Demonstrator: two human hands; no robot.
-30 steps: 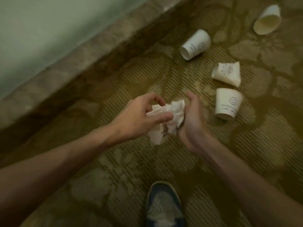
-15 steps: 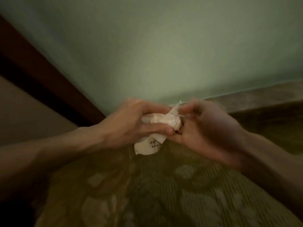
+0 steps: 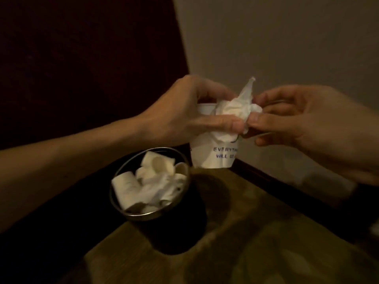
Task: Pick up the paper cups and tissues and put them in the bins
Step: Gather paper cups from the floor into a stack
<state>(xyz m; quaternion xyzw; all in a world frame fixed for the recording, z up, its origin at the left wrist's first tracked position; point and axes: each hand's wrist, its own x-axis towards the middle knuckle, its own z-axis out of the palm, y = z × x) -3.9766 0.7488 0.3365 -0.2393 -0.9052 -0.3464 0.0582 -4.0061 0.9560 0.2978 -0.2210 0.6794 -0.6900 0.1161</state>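
- A person's two bare forearms reach in from the lower left and from the right and meet in mid-air near the middle of the view
- The left hand (image 3: 184, 115) grips a white paper cup (image 3: 213, 154), with the thumb laid across the cup's front and the fingers curled over its top edge
- The cup looks creased and hangs below the hand; blue printed lettering on its side is only partly readable
- A crumpled white tissue (image 3: 235, 107) bunches at the top of the cup, with one twisted corner sticking upward
- The right hand (image 3: 297, 124) pinches the right side of the tissue between thumb and curled fingers, its thumb tip touching the left thumb
- Cup and tissue are held in the air above and to the right of a round dark bin (image 3: 174, 232) with a shiny metal rim
- The bin stands on the floor, already holding several white paper cups (image 3: 125, 189) and crumpled tissues heaped up to its rim
- Patterned olive carpet (image 3: 266, 242) covers the floor at lower right
- A pale wall (image 3: 287, 37) rises behind the hands, and a very dark panel (image 3: 82, 58) fills the left side
- The lighting is dim and the right hand is slightly blurred
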